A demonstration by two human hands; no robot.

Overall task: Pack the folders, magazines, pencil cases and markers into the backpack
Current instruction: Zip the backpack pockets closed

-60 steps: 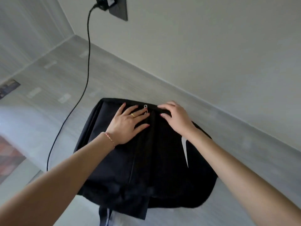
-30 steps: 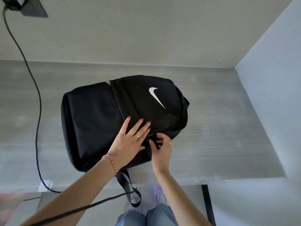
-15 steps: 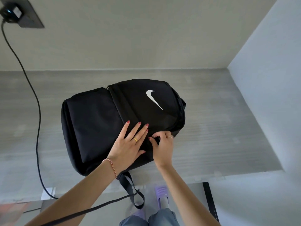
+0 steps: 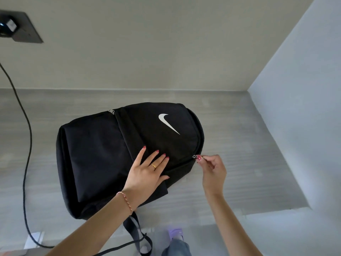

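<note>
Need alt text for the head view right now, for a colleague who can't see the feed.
A black backpack lies flat on a grey table by a wall corner; the left hand presses flat on it while the right hand pinches the zipper pull at its near edge. A black cable runs down from a wall socket on the left.

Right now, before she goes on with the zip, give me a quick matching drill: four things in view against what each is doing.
Things:
1. left hand
2. right hand
3. backpack
4. black cable

States:
A. lies flat on the grey counter, logo up
B. runs down from the wall socket across the counter
C. presses flat on the bag, fingers spread
D. pinches the zipper pull at the bag's edge

Pairs: 1-C, 2-D, 3-A, 4-B
</note>
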